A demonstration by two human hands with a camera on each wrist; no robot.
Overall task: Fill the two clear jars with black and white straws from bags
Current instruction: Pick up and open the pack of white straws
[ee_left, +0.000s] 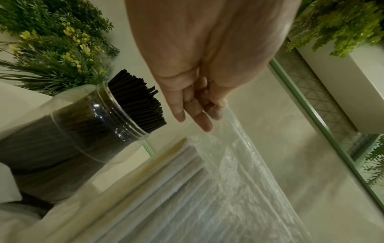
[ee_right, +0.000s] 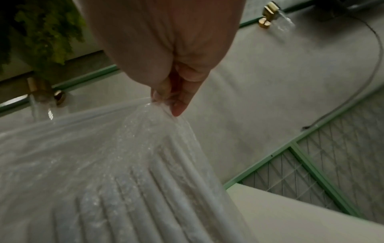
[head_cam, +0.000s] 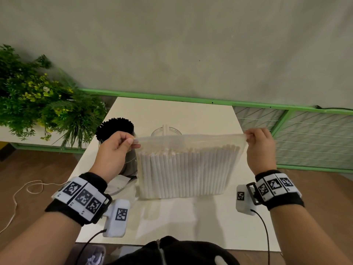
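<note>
Starting at the far left, a leafy green plant with small yellow flowers point(head_cam: 38, 96) spills over the edge of the white rectangular table point(head_cam: 191, 217). Just right of it stands the clear plastic jar packed with black straws point(head_cam: 116, 129), their tips fanning above its threaded neck; that half of the task looks done. A crumpled, emptied clear bag point(head_cam: 122, 182) lies at its foot.

Next comes the left hand point(head_cam: 114, 150), thumb and fingertips pressed together on the top left corner of the clear plastic bag of white paper straws point(head_cam: 183, 169). The bag stands upright on the table in front of the person, its film pulled taut along the top edge. Behind it, partly hidden, the second clear jar point(head_cam: 166, 131) holds what seems to be only a straw or two. At the far end the right hand point(head_cam: 260, 146) pinches the opposite top corner, the film bunching under its fingertips point(ee_right: 178, 110).

The bundle is likely light but bulky, and the thin film soft, slippery and easy to tear. The straws themselves are stiff lengthwise yet would crush if squeezed hard. I judge the mouth must be parted before anything comes out, so the corners suit opening; for lifting a handful, a loose grasp around the straws' middle would serve better. Tipping the bag could scatter them.
</note>
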